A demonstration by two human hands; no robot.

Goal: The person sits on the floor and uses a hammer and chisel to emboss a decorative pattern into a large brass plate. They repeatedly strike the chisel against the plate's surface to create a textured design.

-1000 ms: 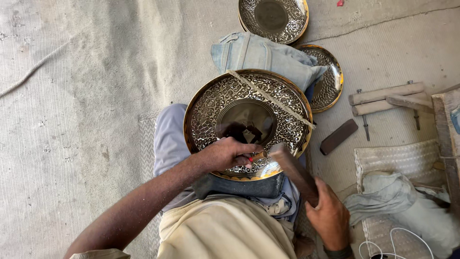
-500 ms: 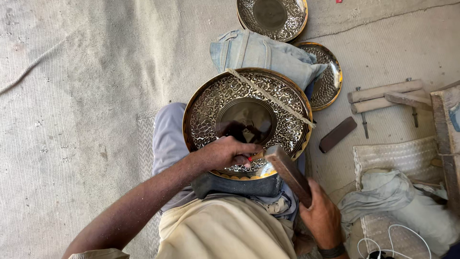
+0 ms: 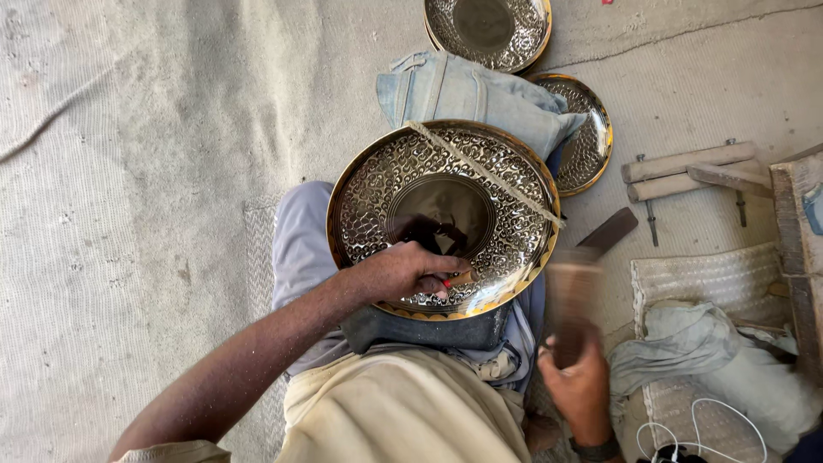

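Head view: left hand (image 3: 403,273) pinches a punch (image 3: 456,279) on the tray (image 3: 377,184); right hand (image 3: 581,387) grips a blurred hammer (image 3: 573,296).

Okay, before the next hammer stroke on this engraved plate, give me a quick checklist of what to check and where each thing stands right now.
1. Left hand holds the small punch on the engraved brass plate: ok.
2. Punch tip placement on the pattern: cannot tell, fingers hide it.
3. Right hand grips the wooden mallet: ok, though it shows motion-blurred.
4. Plate rests on the lap, strap across it: ok.
5. Mallet path to the punch is free of other things: ok.
6. Fingers clear of the punch head: cannot tell.
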